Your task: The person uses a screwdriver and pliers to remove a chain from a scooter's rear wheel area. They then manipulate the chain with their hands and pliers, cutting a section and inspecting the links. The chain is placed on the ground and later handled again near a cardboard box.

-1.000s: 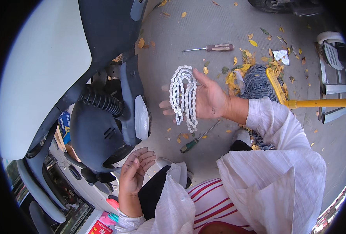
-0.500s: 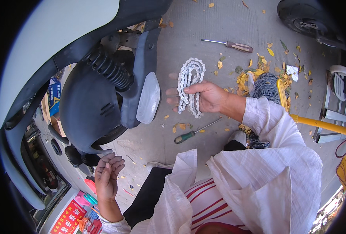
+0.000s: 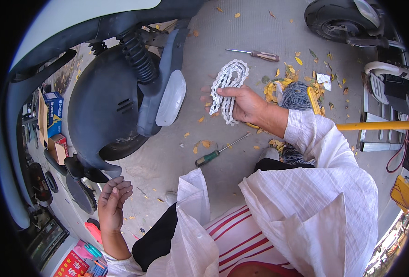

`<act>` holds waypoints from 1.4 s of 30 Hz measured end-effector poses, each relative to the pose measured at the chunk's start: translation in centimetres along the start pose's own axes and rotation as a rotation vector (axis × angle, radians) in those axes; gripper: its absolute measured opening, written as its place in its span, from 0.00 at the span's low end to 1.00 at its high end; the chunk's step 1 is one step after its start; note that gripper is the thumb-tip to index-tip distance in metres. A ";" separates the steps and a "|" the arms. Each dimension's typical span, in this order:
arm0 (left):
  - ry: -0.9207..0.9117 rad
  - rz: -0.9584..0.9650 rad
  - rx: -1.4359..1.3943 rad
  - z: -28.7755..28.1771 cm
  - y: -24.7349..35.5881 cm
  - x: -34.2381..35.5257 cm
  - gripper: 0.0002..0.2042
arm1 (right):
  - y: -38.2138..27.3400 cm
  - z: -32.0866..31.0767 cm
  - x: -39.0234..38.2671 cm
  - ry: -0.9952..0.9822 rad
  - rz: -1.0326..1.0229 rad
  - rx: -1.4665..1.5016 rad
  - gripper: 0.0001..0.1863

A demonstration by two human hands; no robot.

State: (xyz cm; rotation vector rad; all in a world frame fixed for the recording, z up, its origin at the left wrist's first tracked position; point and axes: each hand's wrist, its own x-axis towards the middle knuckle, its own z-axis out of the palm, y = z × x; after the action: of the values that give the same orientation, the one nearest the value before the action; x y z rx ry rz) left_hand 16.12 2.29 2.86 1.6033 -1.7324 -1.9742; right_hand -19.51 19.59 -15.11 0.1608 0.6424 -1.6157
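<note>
A looped silvery chain (image 3: 229, 87) hangs doubled over in the right hand (image 3: 243, 104), whose fingers pinch its folds together near the middle, holding it up above the concrete floor (image 3: 241, 41) in front of the scooter's rear wheel (image 3: 105, 108). The left hand (image 3: 112, 203) holds nothing, fingers loosely curled, low beside the dark fender. Below the chain a green-handled screwdriver (image 3: 218, 151) lies on the floor, and a brown-handled screwdriver (image 3: 255, 54) lies beyond it; a yellow-handled mop (image 3: 301, 99) and dry leaves sit to the right. Judging from this, the chain is being looked over or readied before going near the wheel. The next move seems to call for the free left hand to take one end, so the loops can be drawn out without tangling.
</note>
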 end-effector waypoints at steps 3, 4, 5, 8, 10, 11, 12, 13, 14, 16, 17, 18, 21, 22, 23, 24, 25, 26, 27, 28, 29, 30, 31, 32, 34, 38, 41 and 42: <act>0.003 0.010 0.016 -0.3 -0.5 0.3 0.18 | 0.0 0.4 -1.3 0.019 -0.019 -0.014 0.29; -0.007 0.024 0.024 -0.5 -0.6 0.3 0.17 | 0.1 0.6 -1.8 0.024 -0.027 -0.020 0.29; -0.016 0.038 0.032 -0.7 -0.5 0.4 0.17 | 0.2 0.9 -2.2 0.029 -0.033 -0.025 0.29; -0.034 0.064 0.045 -1.5 -0.6 0.6 0.17 | 0.7 1.5 -2.9 0.018 -0.049 -0.041 0.28; -0.037 0.079 0.049 -2.0 -0.6 0.7 0.17 | 1.0 1.7 -3.3 0.014 -0.014 0.052 0.29; -0.038 0.090 0.054 -2.3 -0.5 0.6 0.16 | 1.2 1.8 -3.4 0.013 0.004 0.100 0.29; -0.032 0.101 0.063 -2.5 -0.5 0.6 0.17 | 1.3 1.9 -3.7 0.000 0.009 0.084 0.29; -0.023 0.111 0.052 -3.0 -0.7 0.5 0.16 | 1.7 2.2 -3.8 -0.016 0.019 0.066 0.30; -0.014 0.121 0.041 -3.5 -0.9 0.4 0.16 | 2.0 2.6 -4.0 -0.031 0.029 0.049 0.30; 0.002 0.141 0.032 -4.2 -1.4 0.2 0.16 | 2.9 3.2 -4.5 -0.053 0.059 0.012 0.32; 0.012 0.150 0.027 -4.6 -1.6 0.1 0.16 | 3.2 3.5 -4.8 -0.063 0.075 -0.022 0.32; 0.019 0.162 0.018 -5.1 -1.9 0.1 0.16 | 3.5 3.8 -5.0 -0.072 0.092 -0.058 0.32; 0.055 0.201 -0.013 -6.6 -2.4 0.2 0.16 | 4.0 5.1 -5.6 -0.093 0.157 -0.155 0.35; 0.067 0.223 -0.020 -7.0 -2.4 0.3 0.17 | 4.2 5.4 -5.6 -0.118 0.177 -0.186 0.36; 0.084 0.231 -0.017 -7.6 -2.4 0.3 0.17 | 4.6 5.4 -5.3 -0.140 0.205 -0.179 0.36; 0.101 0.241 -0.029 -8.1 -2.7 0.3 0.17 | 4.9 6.0 -5.2 -0.130 0.217 -0.205 0.36; 0.096 0.247 -0.041 -8.4 -2.7 0.4 0.17 | 5.2 6.5 -5.4 -0.114 0.227 -0.232 0.36; 0.102 0.269 -0.041 -8.8 -2.9 0.7 0.16 | 5.3 7.0 -5.4 -0.098 0.238 -0.260 0.36; 0.106 0.295 -0.043 -9.0 -2.8 0.8 0.16 | 5.5 7.5 -5.4 -0.119 0.239 -0.299 0.36; 0.104 0.323 -0.043 -9.2 -2.7 1.0 0.15 | 5.8 8.1 -5.4 -0.118 0.244 -0.320 0.35; 0.133 0.336 -0.043 -9.3 -2.8 1.2 0.15 | 6.0 8.7 -5.5 -0.117 0.249 -0.341 0.35; 0.134 0.365 -0.053 -9.4 -2.7 1.3 0.15 | 6.4 9.2 -5.4 -0.122 0.258 -0.355 0.35; 0.126 0.387 -0.048 -9.7 -2.7 1.4 0.15 | 6.8 9.8 -5.3 -0.114 0.269 -0.375 0.34; 0.118 0.409 -0.043 -10.0 -2.9 1.5 0.14 | 7.2 10.3 -5.1 -0.106 0.279 -0.395 0.33; 0.113 0.420 -0.069 -10.2 -3.5 1.9 0.14 | 8.0 11.4 -4.9 -0.088 0.295 -0.418 0.32; 0.052 0.421 -0.102 -9.7 -4.7 1.9 0.13 | 9.9 13.6 -4.7 -0.029 0.353 -0.422 0.28; -0.086 0.413 -0.158 -8.3 -5.6 1.8 0.12 | 11.4 14.6 -4.4 -0.038 0.388 -0.463 0.28; -0.138 0.406 -0.177 -7.7 -6.1 2.0 0.12 | 11.9 14.8 -4.3 -0.052 0.395 -0.482 0.29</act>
State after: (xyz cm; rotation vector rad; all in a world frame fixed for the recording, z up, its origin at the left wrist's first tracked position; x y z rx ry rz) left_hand 23.93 -2.02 -1.64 0.9872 -1.7023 -1.9996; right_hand -3.63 15.91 -4.49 -0.1054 0.8802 -1.0504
